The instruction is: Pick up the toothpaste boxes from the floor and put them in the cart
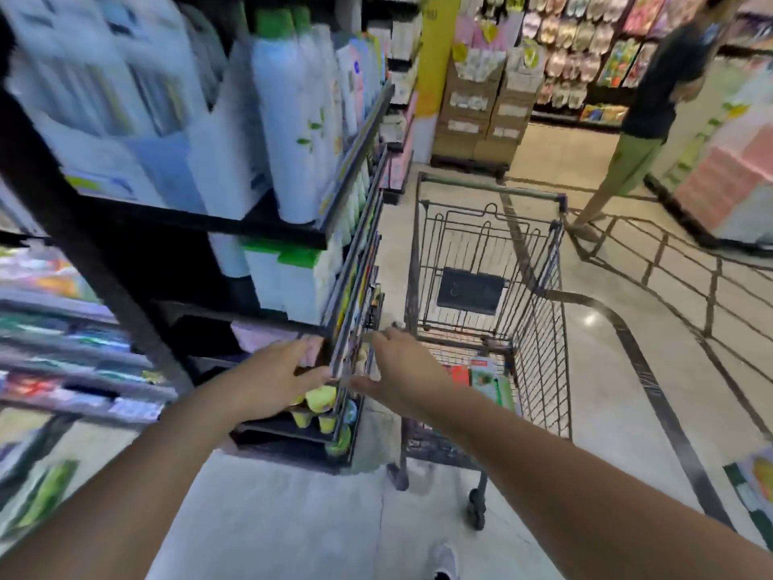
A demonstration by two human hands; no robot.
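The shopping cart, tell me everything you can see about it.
The shopping cart is a dark wire-mesh basket on caster wheels, standing upright on the pale tiled floor just right of the black shelf unit. Its far rim carries a greenish bar, and a dark panel hangs on the far wall. A few flat boxes, red, white and green, lie at the near end of the basket floor; their print is too blurred to read. The right hand reaches open near its near left corner; contact cannot be told.

shelf goods (104, 98) blurred, shoe (445, 563) cut off
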